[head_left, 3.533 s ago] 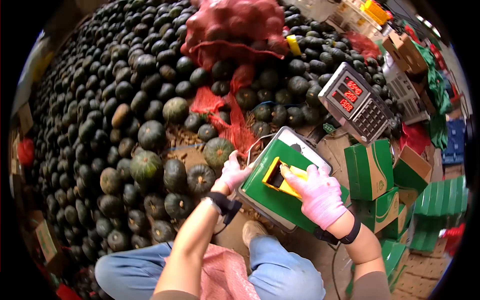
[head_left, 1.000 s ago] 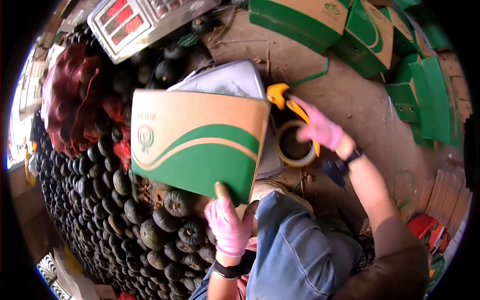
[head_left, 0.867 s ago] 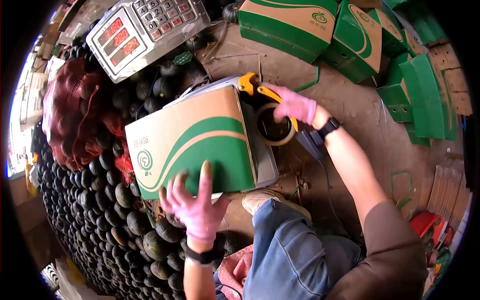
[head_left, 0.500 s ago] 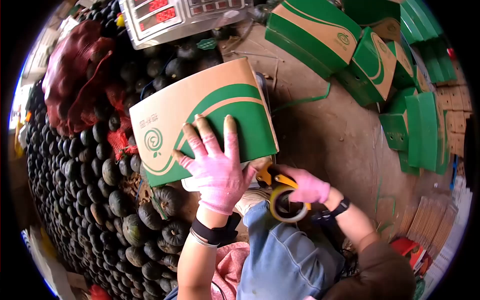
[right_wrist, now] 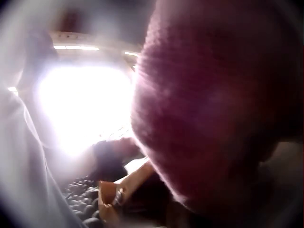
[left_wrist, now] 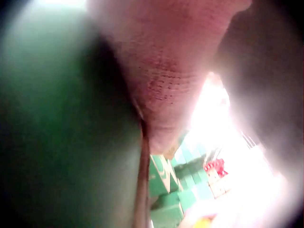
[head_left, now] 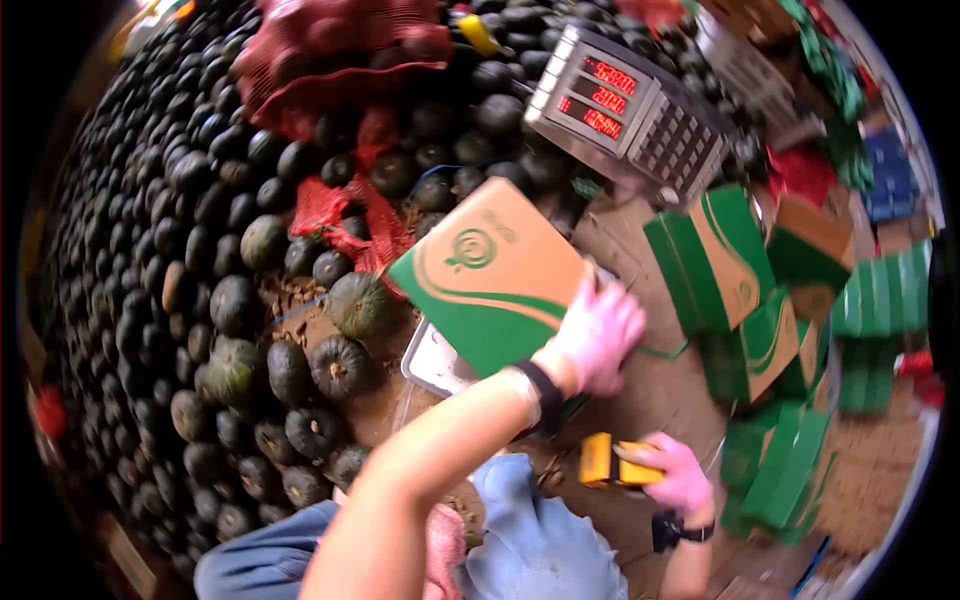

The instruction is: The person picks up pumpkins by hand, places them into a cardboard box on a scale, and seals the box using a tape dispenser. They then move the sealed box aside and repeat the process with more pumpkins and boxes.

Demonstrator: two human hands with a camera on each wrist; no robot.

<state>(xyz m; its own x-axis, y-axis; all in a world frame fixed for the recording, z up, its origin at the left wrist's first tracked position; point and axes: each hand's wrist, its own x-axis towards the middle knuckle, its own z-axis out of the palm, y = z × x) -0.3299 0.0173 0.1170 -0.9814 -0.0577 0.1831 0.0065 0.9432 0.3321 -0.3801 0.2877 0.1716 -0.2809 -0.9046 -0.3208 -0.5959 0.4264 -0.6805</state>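
Note:
A green and brown printed carton [head_left: 500, 290] sits at an angle over the pale scale platform [head_left: 428, 360] in the head view. My gloved left hand [head_left: 600, 335] lies against the carton's right edge, its fingers extended and blurred. The left wrist view has the pink glove [left_wrist: 166, 80] along the edge of the green carton wall [left_wrist: 71, 133]. Lower right, apart from the carton, my gloved right hand [head_left: 680, 475] grips a yellow tape dispenser [head_left: 600, 460]. Most of the right wrist view is filled by the glove [right_wrist: 204, 104], with an orange part of the dispenser [right_wrist: 108, 199] below.
Dark green squashes [head_left: 235, 305] are heaped across the left and back. Behind the carton stand a red mesh sack [head_left: 340, 55] and the scale's lit display unit [head_left: 605, 95]. More green cartons [head_left: 715, 260] are stacked at right.
My left hand has gone from flat on the printed face to the carton's right edge. The carton has turned, and my right hand has drawn the tape dispenser away from its corner.

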